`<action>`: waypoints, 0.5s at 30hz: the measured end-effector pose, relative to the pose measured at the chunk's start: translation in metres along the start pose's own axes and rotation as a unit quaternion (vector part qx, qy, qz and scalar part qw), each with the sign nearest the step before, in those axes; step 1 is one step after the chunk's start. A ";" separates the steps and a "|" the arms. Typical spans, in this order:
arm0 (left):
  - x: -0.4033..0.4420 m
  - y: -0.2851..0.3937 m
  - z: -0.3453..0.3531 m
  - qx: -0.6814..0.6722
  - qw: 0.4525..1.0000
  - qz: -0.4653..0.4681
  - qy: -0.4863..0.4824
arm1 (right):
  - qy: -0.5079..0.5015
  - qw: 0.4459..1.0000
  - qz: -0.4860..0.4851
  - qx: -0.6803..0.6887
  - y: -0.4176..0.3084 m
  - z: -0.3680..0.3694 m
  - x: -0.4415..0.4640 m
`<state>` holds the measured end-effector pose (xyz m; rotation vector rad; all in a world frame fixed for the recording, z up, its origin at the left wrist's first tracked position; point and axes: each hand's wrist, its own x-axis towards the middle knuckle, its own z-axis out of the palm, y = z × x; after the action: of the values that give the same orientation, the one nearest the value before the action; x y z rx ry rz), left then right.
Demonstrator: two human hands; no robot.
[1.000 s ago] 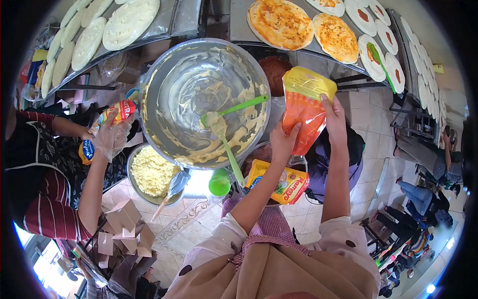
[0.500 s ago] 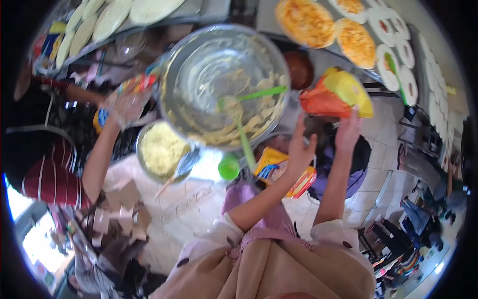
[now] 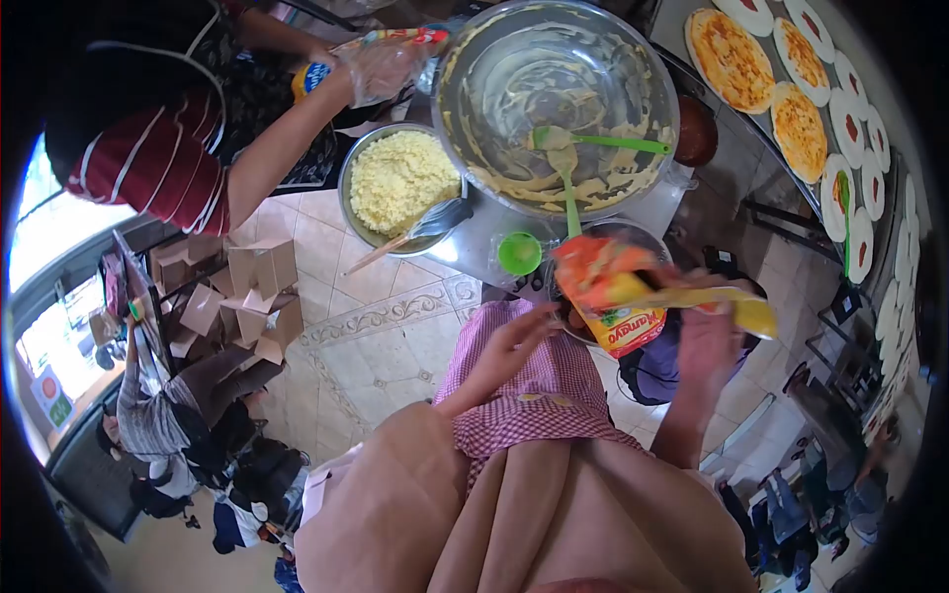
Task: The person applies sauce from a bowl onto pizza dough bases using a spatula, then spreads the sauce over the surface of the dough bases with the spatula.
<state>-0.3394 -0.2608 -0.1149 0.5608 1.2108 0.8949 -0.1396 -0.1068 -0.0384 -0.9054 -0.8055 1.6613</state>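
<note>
My right hand (image 3: 710,348), blurred by motion, grips the yellow end of a red and yellow pouch (image 3: 608,275). Below that pouch lies a packet with "Mamayo" lettering (image 3: 633,331), partly over a smaller metal bowl (image 3: 638,230). My left hand (image 3: 509,348) hovers near my checked apron, fingers stretched and nothing in them. In front of me stands a large metal bowl (image 3: 455,128), smeared inside with a pale creamy mix. Two green spatulas (image 3: 618,143) rest in it, crossing at their heads.
A bowl of grated pale food (image 3: 400,183) with a grey spatula (image 3: 440,217) and a green cup (image 3: 519,254) stand nearby. A co-worker's gloved hand (image 3: 386,71) holds a packet at the left. Trays of flat dough rounds (image 3: 732,59) line the right; cardboard boxes (image 3: 262,267) are at left.
My right hand has brought the pouch down and towards me, over the smaller bowl. My left hand has drawn back to the left. The view has shifted, so the table appears higher and further right.
</note>
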 end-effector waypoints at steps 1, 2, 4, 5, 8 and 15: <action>-0.015 -0.002 -0.011 -0.012 0.999 -0.017 0.036 | 0.049 0.997 0.052 -0.004 0.013 0.009 -0.013; -0.031 -0.004 -0.021 -0.024 0.996 -0.035 0.072 | 0.014 0.995 0.089 -0.033 0.023 0.028 -0.020; -0.049 -0.015 -0.039 -0.089 0.982 -0.083 0.142 | -0.025 0.982 0.177 -0.065 0.053 0.058 -0.035; -0.053 -0.025 -0.050 -0.139 0.969 -0.111 0.174 | -0.046 0.979 0.186 -0.071 0.079 0.062 -0.044; -0.046 -0.051 -0.067 -0.263 0.925 -0.117 0.246 | -0.107 0.975 0.169 -0.095 0.141 0.078 -0.067; 0.018 -0.115 -0.113 -0.385 0.906 0.029 0.171 | -0.245 0.962 0.061 -0.107 0.217 0.078 -0.097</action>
<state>-0.4135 -0.3190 -0.2469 -0.2126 1.0319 1.4602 -0.2896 -0.2587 -0.1684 -0.7019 -1.3060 1.9696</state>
